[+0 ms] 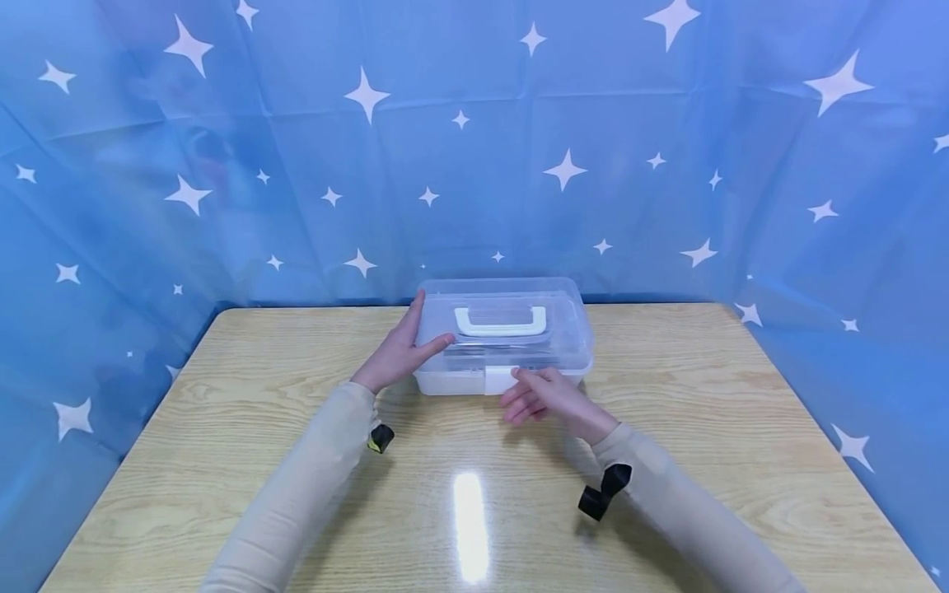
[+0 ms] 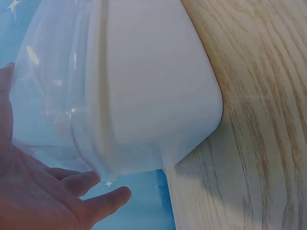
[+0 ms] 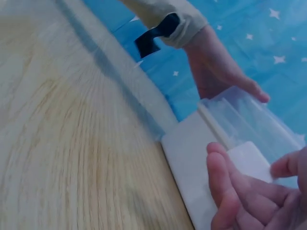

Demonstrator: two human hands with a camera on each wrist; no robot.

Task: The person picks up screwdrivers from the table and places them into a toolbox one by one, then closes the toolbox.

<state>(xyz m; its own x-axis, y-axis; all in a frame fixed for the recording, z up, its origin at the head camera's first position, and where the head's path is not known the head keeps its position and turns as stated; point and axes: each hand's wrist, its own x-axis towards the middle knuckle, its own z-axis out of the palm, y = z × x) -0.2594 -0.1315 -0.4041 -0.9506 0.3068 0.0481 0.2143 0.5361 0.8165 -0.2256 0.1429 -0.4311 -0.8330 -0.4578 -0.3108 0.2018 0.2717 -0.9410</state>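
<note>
A clear-lidded plastic box [image 1: 511,358] with a white base sits at the table's far edge, its lid down. On the lid lies a white carrying handle [image 1: 500,329]. My left hand [image 1: 400,350] rests at the box's left end, thumb over the lid, fingers spread along the side; the left wrist view shows these fingers [image 2: 108,201] straight. In front of the box, my right hand [image 1: 552,399] has its thumb at the white front latch [image 1: 499,380], with the other fingers loosely bent below. Seen from the right wrist, the thumb [image 3: 285,165] meets the latch's edge.
The box stands on a pale wood-grain table [image 1: 259,395] with rounded far corners. Close behind it hangs a blue curtain [image 1: 474,181] with white stars, which also runs along both sides. A bright light reflection lies on the near tabletop.
</note>
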